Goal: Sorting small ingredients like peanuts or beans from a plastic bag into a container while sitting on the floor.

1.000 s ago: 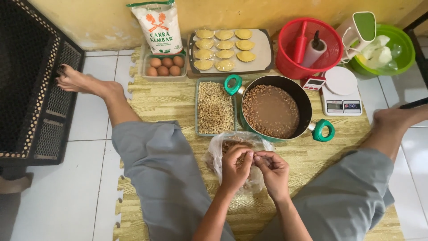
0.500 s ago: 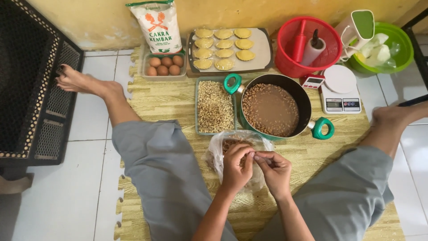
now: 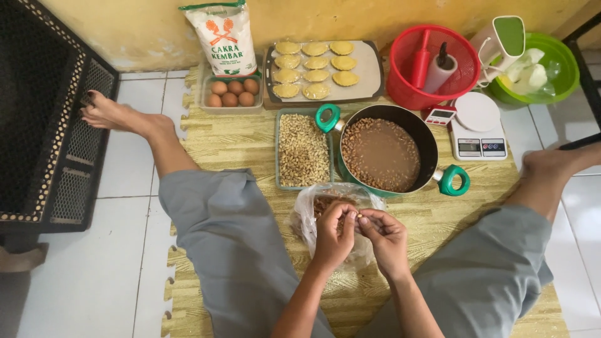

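Peanut point(image 3: 359, 216) is pinched between the fingertips of the left hand point(image 3: 333, 233) and right hand point(image 3: 387, 236), which are pressed together over the clear plastic bag point(image 3: 307, 216) near the middle of the woven mat point(image 3: 244, 134). Little has shifted over the last second: both hands have stayed joined above the bag. Just beyond it, the tray of pale nuts point(image 3: 303, 150) and the pot of brown nuts point(image 3: 380, 153) are seen side by side.

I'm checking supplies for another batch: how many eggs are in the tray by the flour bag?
6 brown eggs in the clear plastic tray, in two rows: back row; front row. None look stacked, though any underneath would be hidden.
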